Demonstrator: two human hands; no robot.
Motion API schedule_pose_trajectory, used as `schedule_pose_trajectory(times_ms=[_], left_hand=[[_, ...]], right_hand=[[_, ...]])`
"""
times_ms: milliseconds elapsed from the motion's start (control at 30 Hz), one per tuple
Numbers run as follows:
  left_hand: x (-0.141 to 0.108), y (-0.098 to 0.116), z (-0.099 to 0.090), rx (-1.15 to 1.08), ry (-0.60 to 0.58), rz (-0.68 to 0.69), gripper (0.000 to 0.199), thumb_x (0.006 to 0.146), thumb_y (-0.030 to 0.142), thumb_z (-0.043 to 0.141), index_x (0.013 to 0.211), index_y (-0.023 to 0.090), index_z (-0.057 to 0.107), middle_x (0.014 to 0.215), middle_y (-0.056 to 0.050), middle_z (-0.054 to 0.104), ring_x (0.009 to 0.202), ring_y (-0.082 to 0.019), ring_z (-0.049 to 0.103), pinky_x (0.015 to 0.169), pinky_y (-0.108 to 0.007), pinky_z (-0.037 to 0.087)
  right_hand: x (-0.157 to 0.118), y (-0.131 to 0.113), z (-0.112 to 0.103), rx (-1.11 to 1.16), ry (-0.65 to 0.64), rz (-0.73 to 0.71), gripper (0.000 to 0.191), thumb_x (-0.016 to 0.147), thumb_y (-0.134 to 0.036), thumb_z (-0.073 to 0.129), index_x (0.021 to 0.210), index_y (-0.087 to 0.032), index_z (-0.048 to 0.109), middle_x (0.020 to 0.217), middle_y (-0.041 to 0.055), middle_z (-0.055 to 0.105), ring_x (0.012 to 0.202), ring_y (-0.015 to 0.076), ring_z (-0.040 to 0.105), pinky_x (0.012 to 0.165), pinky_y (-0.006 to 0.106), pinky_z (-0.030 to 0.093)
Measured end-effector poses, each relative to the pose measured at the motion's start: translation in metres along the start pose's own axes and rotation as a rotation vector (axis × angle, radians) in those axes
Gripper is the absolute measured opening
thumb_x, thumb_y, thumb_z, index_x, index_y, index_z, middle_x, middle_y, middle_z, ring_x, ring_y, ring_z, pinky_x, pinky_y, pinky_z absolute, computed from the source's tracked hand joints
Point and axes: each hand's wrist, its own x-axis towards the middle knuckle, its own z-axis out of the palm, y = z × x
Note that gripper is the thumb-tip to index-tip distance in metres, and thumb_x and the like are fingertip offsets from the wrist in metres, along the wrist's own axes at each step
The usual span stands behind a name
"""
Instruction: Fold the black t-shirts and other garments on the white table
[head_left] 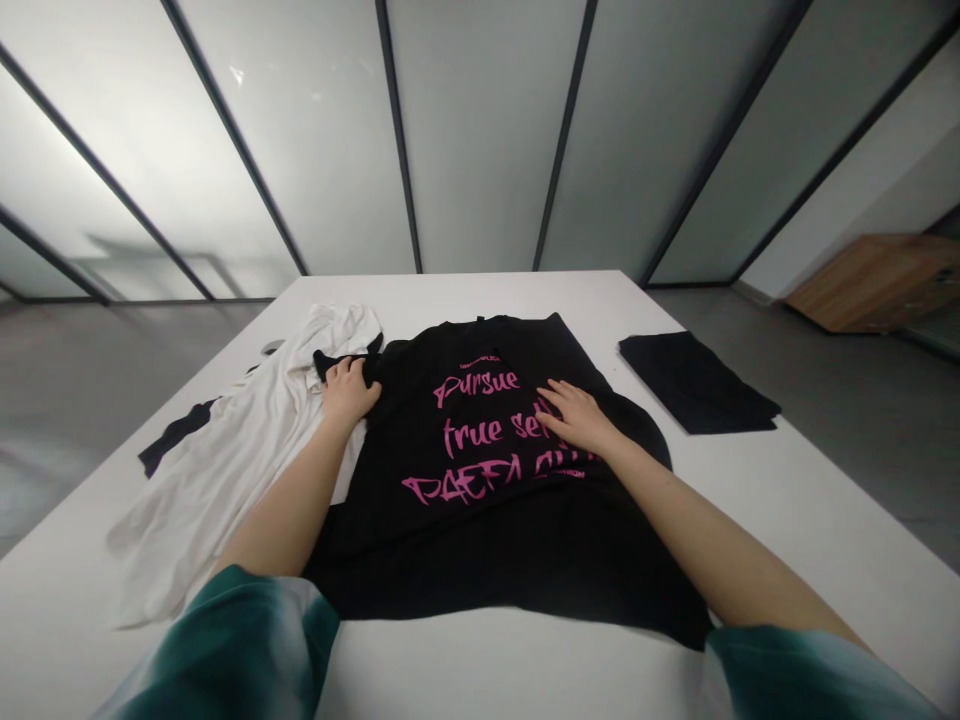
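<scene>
A black T-shirt [495, 530] is spread across the middle of the bench [802, 520], with its collar turned to the far side and its hem to the near side. Large pink lettering [474, 431] is printed on it in a brush-like script; "Pursue" and "true" can be read, while the ends of the lower lines are partly covered. Slight ripples are seen in the cloth, and the hem is curved unevenly.

On the left, a long, crumpled white garment [255, 470] is laid beside the shirt, and a dark garment [180, 435] is partly hidden beneath it. On the right, a folded black cloth [697, 385] is set apart from the shirt. The white bench is bordered on the far side by frosted glass panels [480, 130] divided by dark bars. A grey floor [112, 360] and, far right, a wooden cabinet [874, 283] can be seen.

Both arms are stretched forward from green-and-white sleeves [247, 640]. The left hand [351, 388] is placed on the shirt's far left sleeve, fingers bent; whether cloth is pinched cannot be told. The right hand [574, 415] is laid palm down over the lettering, fingers apart, nothing grasped.
</scene>
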Motion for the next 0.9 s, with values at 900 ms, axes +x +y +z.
schedule_pose_trajectory(times_ms=[900], left_hand=[[0.026, -0.04, 0.004, -0.384, 0.124, -0.391, 0.042, 0.077, 0.029, 0.059, 0.117, 0.017, 0.064, 0.119, -0.015, 0.068, 0.121, -0.032, 0.061, 0.108, -0.046, 0.044]], right_hand=[[0.002, -0.001, -0.002, 0.005, 0.013, -0.003, 0.06, 0.096, -0.055, 0.048, 0.147, -0.023, 0.054, 0.157, 0.0122, 0.045, 0.145, 0.0341, 0.038, 0.116, 0.054, 0.033]])
